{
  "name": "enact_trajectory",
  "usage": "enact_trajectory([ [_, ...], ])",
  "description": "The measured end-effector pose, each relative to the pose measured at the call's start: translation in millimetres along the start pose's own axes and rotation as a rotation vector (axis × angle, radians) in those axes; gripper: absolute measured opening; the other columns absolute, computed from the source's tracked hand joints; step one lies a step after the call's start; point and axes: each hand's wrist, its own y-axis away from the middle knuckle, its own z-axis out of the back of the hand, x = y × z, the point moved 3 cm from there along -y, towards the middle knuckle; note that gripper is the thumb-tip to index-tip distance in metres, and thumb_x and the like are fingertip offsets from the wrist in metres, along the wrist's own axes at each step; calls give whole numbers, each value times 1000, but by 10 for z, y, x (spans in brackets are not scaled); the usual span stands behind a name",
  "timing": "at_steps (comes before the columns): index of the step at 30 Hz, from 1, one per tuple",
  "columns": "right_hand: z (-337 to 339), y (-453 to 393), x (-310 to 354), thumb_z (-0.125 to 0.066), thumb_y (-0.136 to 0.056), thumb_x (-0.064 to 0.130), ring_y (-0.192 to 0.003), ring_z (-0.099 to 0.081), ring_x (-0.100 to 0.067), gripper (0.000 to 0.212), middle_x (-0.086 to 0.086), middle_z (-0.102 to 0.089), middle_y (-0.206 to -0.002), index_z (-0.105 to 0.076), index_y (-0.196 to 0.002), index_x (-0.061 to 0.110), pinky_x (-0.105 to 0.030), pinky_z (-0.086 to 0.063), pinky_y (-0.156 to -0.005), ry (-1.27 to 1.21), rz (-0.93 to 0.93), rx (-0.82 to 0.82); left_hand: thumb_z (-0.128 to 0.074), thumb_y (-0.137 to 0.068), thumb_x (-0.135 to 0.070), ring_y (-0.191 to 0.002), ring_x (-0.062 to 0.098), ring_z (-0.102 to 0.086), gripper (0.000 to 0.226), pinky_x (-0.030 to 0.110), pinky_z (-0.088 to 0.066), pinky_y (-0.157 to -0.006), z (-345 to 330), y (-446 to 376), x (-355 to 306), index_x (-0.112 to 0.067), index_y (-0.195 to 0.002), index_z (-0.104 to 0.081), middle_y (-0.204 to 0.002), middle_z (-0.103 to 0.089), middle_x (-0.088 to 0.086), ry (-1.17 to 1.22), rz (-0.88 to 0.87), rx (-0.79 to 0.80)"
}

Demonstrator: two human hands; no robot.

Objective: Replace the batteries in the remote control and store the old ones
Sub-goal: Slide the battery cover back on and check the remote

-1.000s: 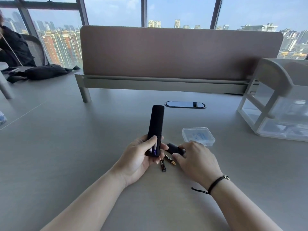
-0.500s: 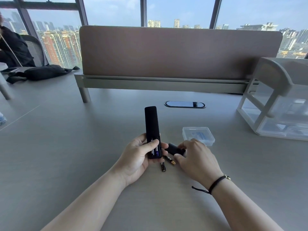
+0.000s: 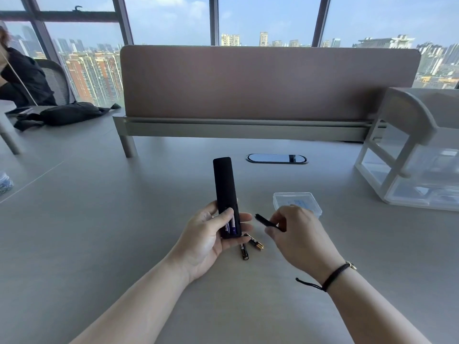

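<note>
Now the right hand (image 3: 296,234) has lifted the battery cover (image 3: 267,222) off the surface, pinching it beside the remote (image 3: 224,194) gripped in the left hand (image 3: 207,234), so closing looks next, 2 old batteries (image 3: 249,247) lying below.

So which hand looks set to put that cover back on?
The right hand: it already pinches the cover beside the open remote, which the left hand steadies.
</note>
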Motion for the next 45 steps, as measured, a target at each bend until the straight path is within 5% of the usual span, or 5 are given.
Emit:
enact_trajectory([
  [8,167,46,175,-68,-89,3,-53,-62,-21,9,-15,-70,-70,-70,-87,-5,-30,-56,-54,-1102,-231,175,-47,-101,-14,-88,34,-70,21,45,-60,-81,-4,-28,-3,-3,-115,-57,-104,-71,24,38,-27,-2],
  [16,-272,169,293,-68,-88,-1,-49,-66,-29,11,-23,-74,-72,-57,-92,-1,-36,-60,-53,-975,-291,274,-37,-105,-24,-106,42,-64,26,55,-43,-101,-36,23,11,-8,-118,-52,-120,-65,33,128,45,53],
  [23,-314,164,288,-67,-90,3,-55,-71,-30,16,-21,-75,-71,-55,-99,1,-39,-62,-56,-980,-290,225,-46,-98,-4,-108,36,-63,31,35,-51,-64,-98,57,4,2,-128,-51,-130,-58,33,75,21,172],
  [39,-236,147,240,-79,-80,9,-41,-59,-24,18,-22,-72,-67,-62,-85,7,-31,-54,-42,-851,-215,186,-40,-99,4,-86,41,-66,35,41,-53,-63,-88,55,27,5,-133,-43,-121,-58,38,81,21,203],
  [45,-189,135,227,-80,-80,16,-28,-46,-13,22,13,-67,-47,-62,-83,3,-22,-39,-33,-745,-168,155,-45,-97,-1,-96,51,-60,31,54,-55,-75,-125,78,7,7,-127,-45,-117,-60,40,83,15,250],
])
